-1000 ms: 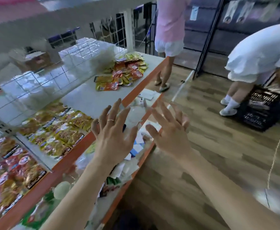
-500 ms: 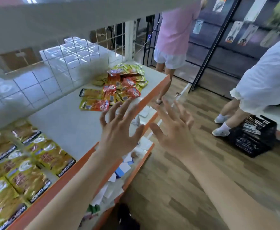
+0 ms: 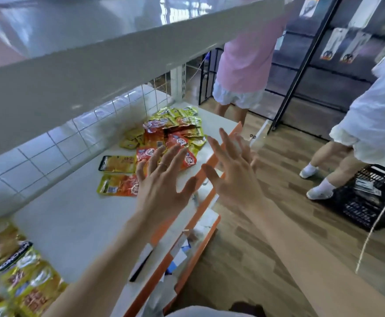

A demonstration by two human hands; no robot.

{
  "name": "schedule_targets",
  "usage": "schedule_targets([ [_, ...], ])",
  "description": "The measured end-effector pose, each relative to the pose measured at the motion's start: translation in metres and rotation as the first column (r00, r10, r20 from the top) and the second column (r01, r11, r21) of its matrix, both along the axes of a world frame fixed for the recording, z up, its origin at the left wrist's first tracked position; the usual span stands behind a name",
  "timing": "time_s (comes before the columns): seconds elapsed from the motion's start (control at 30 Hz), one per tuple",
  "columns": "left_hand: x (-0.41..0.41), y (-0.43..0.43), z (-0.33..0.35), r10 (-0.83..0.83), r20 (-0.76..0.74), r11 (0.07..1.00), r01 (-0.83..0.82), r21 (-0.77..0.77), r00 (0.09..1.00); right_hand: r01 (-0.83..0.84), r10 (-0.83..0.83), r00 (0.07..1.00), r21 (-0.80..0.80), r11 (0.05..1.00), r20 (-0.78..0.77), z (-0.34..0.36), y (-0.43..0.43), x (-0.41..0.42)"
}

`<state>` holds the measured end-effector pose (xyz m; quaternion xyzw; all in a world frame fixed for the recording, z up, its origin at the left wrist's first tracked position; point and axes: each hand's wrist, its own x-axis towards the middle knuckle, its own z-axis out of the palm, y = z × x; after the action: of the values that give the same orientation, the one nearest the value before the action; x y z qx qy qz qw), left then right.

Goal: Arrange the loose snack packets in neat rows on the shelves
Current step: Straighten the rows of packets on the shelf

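1. Both my hands are out in front and hold nothing. The left hand (image 3: 161, 188) and the right hand (image 3: 235, 177) have their fingers (image 3: 174, 156) straight and spread, backs toward the camera.
2. The loose packets (image 3: 173, 131) lie in a jumbled red-and-yellow heap on the white shelf (image 3: 72, 213), toward its far end and close to the wire-grid back.
3. The relation that counts is that the heap lies straight ahead of my left fingertips. In this view those tips overlap the nearest red packets, but I cannot tell whether they touch them or hover above.
4. My right hand is off to the side, over the shelf's orange front edge (image 3: 213, 156) rather than over the heap. The left is therefore the nearer hand, and the right would have to swing inward to help.
5. Two single packets (image 3: 118, 186) lie flat just left of my left hand, beside the heap. Their long axes run side to side across my reach, while the packets in the heap point every way.
6. The sorted rows (image 3: 20, 277) fill the near left end of the same shelf, well apart from the heap, with bare shelf between. I judge the coming move to be a left-led gather from the heap, drawn back toward me onto that bare stretch.
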<state>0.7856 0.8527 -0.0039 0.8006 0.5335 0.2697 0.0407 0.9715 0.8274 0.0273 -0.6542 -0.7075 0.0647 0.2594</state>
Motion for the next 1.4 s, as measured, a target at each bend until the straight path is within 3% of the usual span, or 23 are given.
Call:
schedule_targets([
  [0.2, 0.000, 0.040, -0.015, 0.075, -0.076, 0.995, -0.079, -0.053, 0.994, -0.075, 0.074, 0.996, -0.021, 0.997, -0.039, -0.027, 0.066, 0.017],
  [0.6, 0.076, 0.134, -0.038, 0.300, -0.184, 0.927, -0.331, -0.174, 0.936, -0.273, 0.284, 0.952, -0.100, 0.957, 0.115, -0.060, 0.223, 0.081],
  [1.0, 0.091, 0.233, -0.014, 0.522, -0.343, 0.779, -0.600, -0.182, 0.781, -0.461, 0.500, 0.860, -0.264, 0.847, 0.103, -0.065, 0.362, 0.100],
  [1.23, 0.071, 0.229, -0.014, 0.538, -0.478, 0.673, -0.695, -0.253, 0.694, -0.505, 0.563, 0.824, -0.368, 0.781, 0.066, -0.082, 0.414, 0.086],
  [1.33, 0.072, 0.221, -0.017, 0.568, -0.478, 0.671, -0.713, -0.203, 0.670, -0.518, 0.617, 0.778, -0.432, 0.738, 0.120, -0.085, 0.422, 0.083],
  [1.4, 0.074, 0.215, -0.019, 0.582, -0.488, 0.668, -0.725, -0.168, 0.650, -0.495, 0.597, 0.788, -0.424, 0.758, 0.148, -0.089, 0.425, 0.082],
])
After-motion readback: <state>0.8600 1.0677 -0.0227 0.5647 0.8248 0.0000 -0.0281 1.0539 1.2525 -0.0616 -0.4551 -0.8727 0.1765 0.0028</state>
